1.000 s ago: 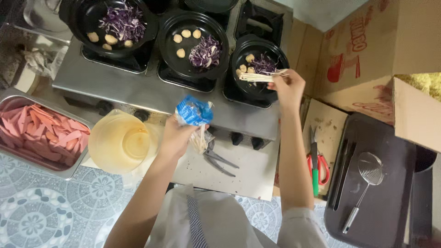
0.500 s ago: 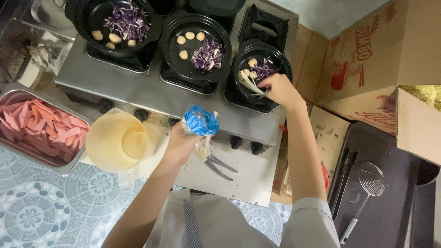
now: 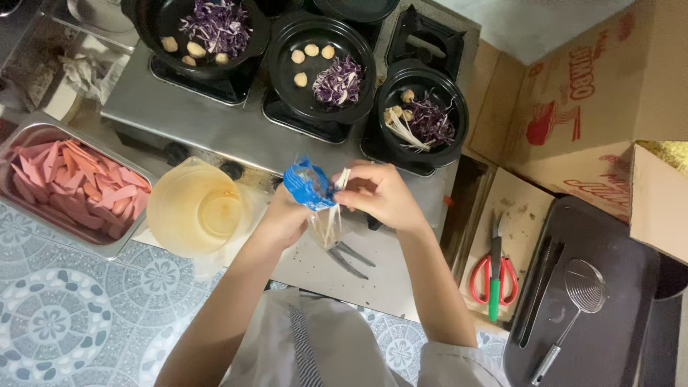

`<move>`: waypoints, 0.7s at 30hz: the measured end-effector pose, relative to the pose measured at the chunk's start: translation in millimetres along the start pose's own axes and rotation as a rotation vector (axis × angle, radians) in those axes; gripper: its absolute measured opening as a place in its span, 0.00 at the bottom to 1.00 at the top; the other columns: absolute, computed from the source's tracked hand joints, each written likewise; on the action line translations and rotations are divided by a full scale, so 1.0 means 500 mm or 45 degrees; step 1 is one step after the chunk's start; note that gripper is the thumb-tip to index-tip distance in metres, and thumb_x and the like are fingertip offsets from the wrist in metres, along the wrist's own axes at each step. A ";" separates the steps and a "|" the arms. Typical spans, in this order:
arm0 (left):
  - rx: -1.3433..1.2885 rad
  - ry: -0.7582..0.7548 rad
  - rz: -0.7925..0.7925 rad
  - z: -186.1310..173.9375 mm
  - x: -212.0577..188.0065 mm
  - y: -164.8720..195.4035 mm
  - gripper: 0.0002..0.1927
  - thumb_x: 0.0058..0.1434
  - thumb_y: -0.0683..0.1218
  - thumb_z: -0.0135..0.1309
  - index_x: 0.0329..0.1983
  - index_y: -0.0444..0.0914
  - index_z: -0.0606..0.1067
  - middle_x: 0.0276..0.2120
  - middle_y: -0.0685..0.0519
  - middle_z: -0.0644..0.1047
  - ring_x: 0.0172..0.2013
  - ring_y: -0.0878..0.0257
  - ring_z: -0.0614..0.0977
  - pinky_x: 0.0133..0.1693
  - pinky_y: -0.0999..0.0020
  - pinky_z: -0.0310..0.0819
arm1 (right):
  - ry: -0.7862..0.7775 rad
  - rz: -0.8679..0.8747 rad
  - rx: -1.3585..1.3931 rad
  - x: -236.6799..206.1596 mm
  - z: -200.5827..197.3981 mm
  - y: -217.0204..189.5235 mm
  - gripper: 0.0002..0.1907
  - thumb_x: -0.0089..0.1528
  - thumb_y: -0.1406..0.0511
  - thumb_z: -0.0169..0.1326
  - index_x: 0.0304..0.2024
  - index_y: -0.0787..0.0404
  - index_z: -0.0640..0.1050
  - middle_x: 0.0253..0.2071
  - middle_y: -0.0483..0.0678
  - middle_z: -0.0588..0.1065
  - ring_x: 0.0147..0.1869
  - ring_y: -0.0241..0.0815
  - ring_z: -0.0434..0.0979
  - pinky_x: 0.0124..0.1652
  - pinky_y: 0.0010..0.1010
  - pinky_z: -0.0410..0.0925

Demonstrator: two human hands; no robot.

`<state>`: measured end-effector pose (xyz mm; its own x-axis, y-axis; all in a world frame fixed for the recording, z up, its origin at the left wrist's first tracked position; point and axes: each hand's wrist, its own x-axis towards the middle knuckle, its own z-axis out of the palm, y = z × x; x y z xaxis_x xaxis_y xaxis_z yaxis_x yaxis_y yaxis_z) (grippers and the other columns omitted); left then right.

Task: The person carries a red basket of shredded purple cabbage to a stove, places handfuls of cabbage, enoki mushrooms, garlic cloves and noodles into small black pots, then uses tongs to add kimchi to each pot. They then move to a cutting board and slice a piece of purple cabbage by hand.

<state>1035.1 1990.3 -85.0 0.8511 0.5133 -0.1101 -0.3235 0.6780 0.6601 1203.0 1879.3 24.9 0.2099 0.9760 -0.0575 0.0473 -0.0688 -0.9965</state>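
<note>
While both hands meet, the blue packet sits between them.

three pots on stove; tray left, jug beside; scissors right.

The packet in my left hand is blue and clear, with pale white strands inside. Beyond it sit three black pots holding purple cabbage and beige balls. Left of the packet, a translucent yellow jug and a steel tray of pink slices. Right, red-handled scissors. The tiles below are blue-grey, flower-patterned.
</note>
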 end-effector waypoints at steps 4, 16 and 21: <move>0.057 0.011 -0.041 0.002 -0.013 0.035 0.14 0.61 0.36 0.60 0.50 0.31 0.75 0.43 0.46 0.81 0.42 0.59 0.83 0.45 0.63 0.78 | 0.065 0.020 0.152 0.022 0.003 0.016 0.06 0.61 0.74 0.62 0.40 0.71 0.81 0.34 0.52 0.80 0.35 0.37 0.81 0.36 0.26 0.74; -0.249 0.370 -0.062 -0.061 -0.020 0.165 0.12 0.61 0.38 0.50 0.48 0.32 0.72 0.40 0.44 0.78 0.43 0.50 0.85 0.45 0.54 0.81 | 0.585 -0.498 -0.212 0.364 -0.086 0.111 0.08 0.59 0.76 0.62 0.42 0.70 0.80 0.39 0.52 0.82 0.42 0.40 0.83 0.44 0.29 0.77; -0.397 0.191 -0.111 -0.093 -0.018 0.182 0.16 0.62 0.42 0.49 0.50 0.28 0.70 0.42 0.38 0.81 0.43 0.49 0.85 0.48 0.55 0.81 | 0.405 -0.277 -0.790 0.437 -0.057 0.161 0.12 0.56 0.73 0.65 0.42 0.69 0.83 0.38 0.51 0.83 0.39 0.37 0.84 0.42 0.27 0.75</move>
<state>978.8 2072.0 -58.8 0.8184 0.5023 -0.2792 -0.3827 0.8388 0.3872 1280.6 2080.9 -66.2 0.4017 0.8804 0.2520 0.6449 -0.0767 -0.7604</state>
